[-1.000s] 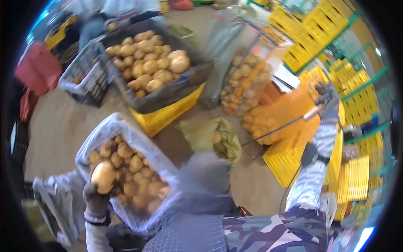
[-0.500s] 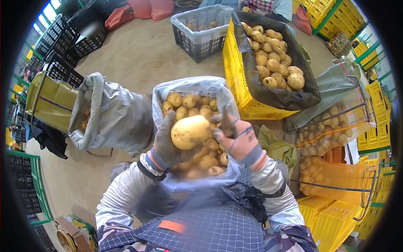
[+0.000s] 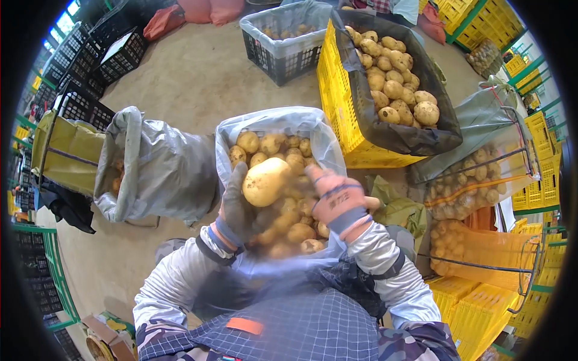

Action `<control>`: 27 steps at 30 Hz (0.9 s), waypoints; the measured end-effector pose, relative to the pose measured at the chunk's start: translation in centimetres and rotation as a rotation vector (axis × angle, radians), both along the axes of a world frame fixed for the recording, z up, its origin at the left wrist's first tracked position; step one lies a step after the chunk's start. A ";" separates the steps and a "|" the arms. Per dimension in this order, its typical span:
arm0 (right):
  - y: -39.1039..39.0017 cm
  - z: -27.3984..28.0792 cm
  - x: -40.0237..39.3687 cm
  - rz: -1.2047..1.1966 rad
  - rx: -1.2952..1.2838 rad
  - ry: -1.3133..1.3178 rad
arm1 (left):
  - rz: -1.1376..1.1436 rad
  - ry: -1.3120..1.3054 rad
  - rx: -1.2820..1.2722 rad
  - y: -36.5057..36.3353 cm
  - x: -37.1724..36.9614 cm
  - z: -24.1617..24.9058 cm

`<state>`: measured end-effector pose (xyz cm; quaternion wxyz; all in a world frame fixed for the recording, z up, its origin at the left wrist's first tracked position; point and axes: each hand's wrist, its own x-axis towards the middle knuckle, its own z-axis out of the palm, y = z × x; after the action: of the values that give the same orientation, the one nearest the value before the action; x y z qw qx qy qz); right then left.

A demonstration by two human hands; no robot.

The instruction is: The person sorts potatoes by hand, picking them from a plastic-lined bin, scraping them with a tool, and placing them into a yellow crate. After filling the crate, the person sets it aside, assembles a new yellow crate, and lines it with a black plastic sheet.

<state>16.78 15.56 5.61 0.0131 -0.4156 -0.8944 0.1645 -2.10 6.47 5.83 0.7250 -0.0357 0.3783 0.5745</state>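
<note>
My left hand (image 3: 236, 207), in a dark-palmed work glove, is closed around the side of a large pale potato (image 3: 267, 182) with some dirt spots. The potato is held above a crate lined with pale plastic (image 3: 236, 127), where several smaller potatoes (image 3: 271, 143) lie. To the right of the large potato and apart from it is my right hand (image 3: 339, 198), back of the pink and grey glove turned up. Its fingers are curled under and partly hidden. A small tan shape (image 3: 372, 204) shows at its right edge; I cannot make out what it is.
A yellow crate (image 3: 340, 114) with dark lining, heaped with potatoes, stands beyond on the right. A grey sack (image 3: 171, 168) on a frame is at left. Net bags of potatoes (image 3: 448, 240) stand at right. Another lined crate (image 3: 274, 60) sits farther back.
My right hand has turned over from facing the large potato, fingers up, to back-up and curled. The large potato in my left hand has shifted slightly left and tilted.
</note>
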 end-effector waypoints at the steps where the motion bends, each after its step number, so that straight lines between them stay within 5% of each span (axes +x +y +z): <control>1: -0.6 0.7 -0.4 0.076 -0.084 -0.093 | -0.005 -0.079 0.002 0.1 -0.1 0.0; 4: -0.7 0.3 -0.9 0.054 -0.106 -0.192 | -0.132 -0.225 0.124 0.0 -1.2 -1.2; 5: -0.3 -1.4 0.1 -0.048 -0.002 -0.027 | -0.195 -0.260 0.180 -0.1 -1.4 -1.6; 8: 2.5 -0.3 1.9 -0.207 -0.210 0.307 | 0.001 -0.254 -0.049 0.5 -0.3 0.2; 9: 2.9 2.1 2.0 -0.153 -0.546 0.319 | 0.044 -0.216 -0.110 0.8 0.2 0.7; 12: 0.2 0.4 1.1 0.073 -0.971 0.992 | 0.008 -0.042 -0.194 1.0 1.4 0.3; 16: -1.1 1.8 1.5 -0.198 -1.232 0.810 | -0.487 -0.019 0.004 -1.0 -0.2 -4.3; 18: 0.6 1.0 3.3 -0.407 -1.466 0.989 | -0.750 0.205 0.109 -1.2 -0.9 -5.8; 20: 4.3 0.4 5.4 -0.432 -1.167 1.099 | -0.932 0.721 0.290 0.1 -1.2 -5.5; 23: 10.6 2.3 7.2 -0.584 -0.739 1.277 | -0.925 1.153 0.216 1.8 -2.4 -8.4; 27: 18.6 -1.8 10.5 -0.763 -0.722 1.618 | -0.870 1.827 0.104 7.0 -4.9 -12.3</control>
<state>27.32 34.17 3.76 0.5495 -0.4182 -0.3149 0.6512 -6.97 13.51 -6.47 0.3050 0.5899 0.7429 0.0835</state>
